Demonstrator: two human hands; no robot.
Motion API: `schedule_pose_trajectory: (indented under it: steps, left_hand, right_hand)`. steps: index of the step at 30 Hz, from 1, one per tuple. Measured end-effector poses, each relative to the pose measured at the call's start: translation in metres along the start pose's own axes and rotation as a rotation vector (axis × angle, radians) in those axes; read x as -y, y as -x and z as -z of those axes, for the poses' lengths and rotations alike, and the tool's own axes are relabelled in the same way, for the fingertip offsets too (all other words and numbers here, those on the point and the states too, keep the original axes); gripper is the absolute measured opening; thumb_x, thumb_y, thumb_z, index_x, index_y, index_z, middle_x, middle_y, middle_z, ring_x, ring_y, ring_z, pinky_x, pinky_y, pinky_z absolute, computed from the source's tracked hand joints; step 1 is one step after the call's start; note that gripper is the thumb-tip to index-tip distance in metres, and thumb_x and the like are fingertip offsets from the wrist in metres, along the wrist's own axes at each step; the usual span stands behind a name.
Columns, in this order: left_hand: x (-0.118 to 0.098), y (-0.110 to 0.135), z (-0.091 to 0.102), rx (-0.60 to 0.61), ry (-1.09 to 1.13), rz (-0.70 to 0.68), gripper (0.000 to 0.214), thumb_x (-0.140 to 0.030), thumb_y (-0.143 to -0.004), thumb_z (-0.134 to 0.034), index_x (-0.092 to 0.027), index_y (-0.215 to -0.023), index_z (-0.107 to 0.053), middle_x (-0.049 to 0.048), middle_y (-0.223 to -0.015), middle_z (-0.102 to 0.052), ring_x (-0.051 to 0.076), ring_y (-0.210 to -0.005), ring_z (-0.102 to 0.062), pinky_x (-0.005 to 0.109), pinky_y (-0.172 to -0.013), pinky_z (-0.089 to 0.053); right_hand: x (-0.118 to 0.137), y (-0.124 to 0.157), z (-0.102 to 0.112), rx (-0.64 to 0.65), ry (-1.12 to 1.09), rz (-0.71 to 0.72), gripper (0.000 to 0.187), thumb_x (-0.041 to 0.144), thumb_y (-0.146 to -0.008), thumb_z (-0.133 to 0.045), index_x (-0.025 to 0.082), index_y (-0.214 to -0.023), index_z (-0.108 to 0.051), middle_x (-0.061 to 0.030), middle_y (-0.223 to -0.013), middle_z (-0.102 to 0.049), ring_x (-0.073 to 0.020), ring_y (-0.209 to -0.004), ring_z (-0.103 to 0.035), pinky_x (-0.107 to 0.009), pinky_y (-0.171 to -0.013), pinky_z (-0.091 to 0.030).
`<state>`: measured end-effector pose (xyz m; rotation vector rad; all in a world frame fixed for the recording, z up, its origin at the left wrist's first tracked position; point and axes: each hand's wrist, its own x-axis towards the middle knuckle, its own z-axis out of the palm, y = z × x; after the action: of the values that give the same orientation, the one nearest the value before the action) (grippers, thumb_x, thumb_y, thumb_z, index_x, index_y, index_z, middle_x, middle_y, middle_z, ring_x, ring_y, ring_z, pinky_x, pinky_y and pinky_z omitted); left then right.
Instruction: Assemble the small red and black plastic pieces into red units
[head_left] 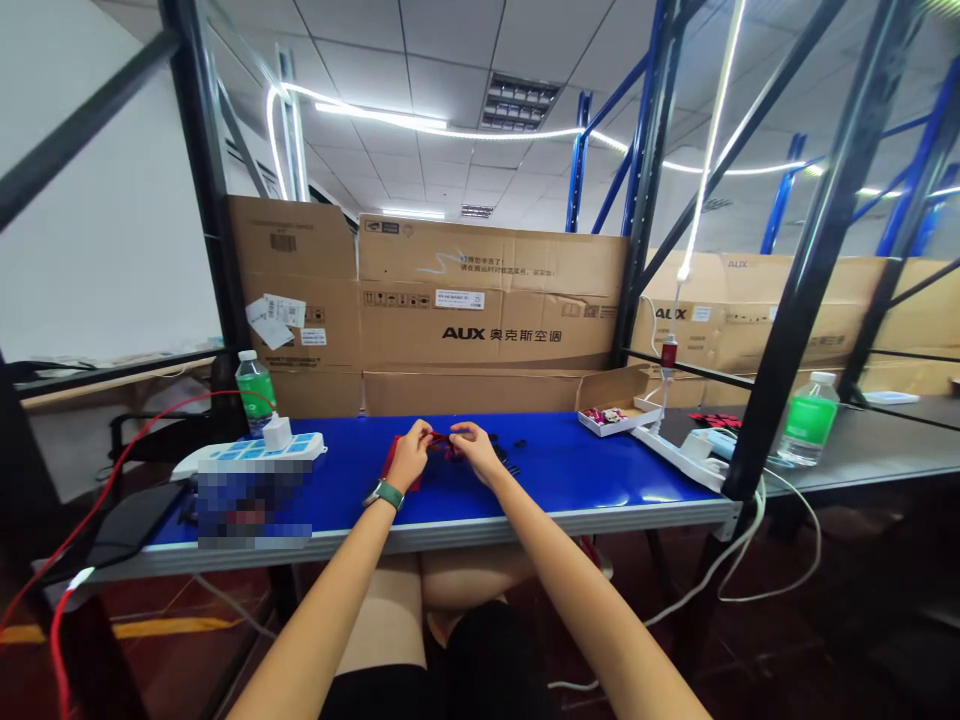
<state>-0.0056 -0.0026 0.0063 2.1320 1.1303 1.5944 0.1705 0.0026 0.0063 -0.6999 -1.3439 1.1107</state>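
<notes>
My left hand (411, 452) and my right hand (475, 450) meet above the blue tabletop (570, 470), and the fingers of both pinch a small dark red item (444, 446). Its exact form is too small to tell. A red flat piece (394, 465) lies partly under my left hand. Small black parts (504, 452) sit just beyond my right hand. A shallow cardboard tray (609, 415) holding red and white pieces stands to the right, out of reach of neither arm's fingers. A green-strapped watch (386, 493) circles my left wrist.
A white power strip (262, 452) with a plug and a pixelated blurred patch lie at the table's left. A second power strip (679, 455) sits at right. Water bottles stand at both sides (255, 392). Black uprights frame the bench; cardboard boxes stand behind it.
</notes>
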Motion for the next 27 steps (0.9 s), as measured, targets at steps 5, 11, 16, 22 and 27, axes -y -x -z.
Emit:
schedule_pose_trajectory:
  steps: [5,11,16,22,27]
  left_hand:
    - [-0.006,0.002,-0.002,-0.005,0.124,0.044,0.028,-0.047,-0.089,-0.057,-0.022,-0.101,-0.052,0.0046,-0.097,-0.066,0.016,-0.07,-0.066,0.027,-0.065,-0.053]
    - [-0.014,0.002,0.007,-0.054,-0.099,-0.058,0.017,-0.036,-0.085,-0.064,-0.02,-0.079,-0.059,0.0005,-0.075,-0.065,0.015,-0.069,-0.06,0.026,-0.069,-0.047]
    - [-0.008,0.0,0.009,-0.093,-0.135,-0.061,0.011,-0.025,-0.089,-0.054,-0.021,-0.08,-0.058,-0.0002,-0.076,-0.067,0.015,-0.07,-0.061,0.025,-0.069,-0.042]
    - [-0.01,0.0,0.009,-0.188,-0.211,-0.068,0.012,-0.019,-0.089,-0.05,-0.022,-0.081,-0.057,0.0004,-0.075,-0.066,0.016,-0.07,-0.062,0.025,-0.068,-0.041]
    - [-0.007,-0.001,0.014,-0.188,-0.207,-0.065,0.011,-0.019,-0.09,-0.052,-0.022,-0.082,-0.059,0.0005,-0.076,-0.066,0.017,-0.073,-0.063,0.026,-0.071,-0.044]
  right_hand:
    - [0.001,0.0,0.0,-0.019,0.015,0.042,0.041,0.046,-0.075,-0.07,0.02,-0.104,-0.058,0.0019,-0.074,-0.066,-0.0133,-0.062,-0.063,-0.025,-0.06,-0.049]
    - [0.002,0.003,-0.002,0.026,-0.008,-0.011,0.039,0.045,-0.079,-0.068,0.023,-0.107,-0.052,0.0001,-0.086,-0.068,-0.0156,-0.066,-0.068,-0.028,-0.06,-0.052]
    - [0.005,0.006,-0.004,0.067,0.024,-0.014,0.041,0.04,-0.075,-0.074,0.019,-0.105,-0.055,0.0013,-0.07,-0.067,-0.0151,-0.056,-0.065,-0.027,-0.058,-0.051]
    - [0.01,0.008,-0.006,0.086,0.077,0.007,0.042,0.043,-0.072,-0.077,0.015,-0.1,-0.064,0.0002,-0.063,-0.066,-0.0148,-0.054,-0.063,-0.027,-0.057,-0.049]
    - [0.007,0.007,0.002,0.121,0.166,0.029,0.043,0.044,-0.079,-0.07,0.016,-0.109,-0.063,-0.0015,-0.071,-0.068,-0.0168,-0.06,-0.067,-0.027,-0.058,-0.051]
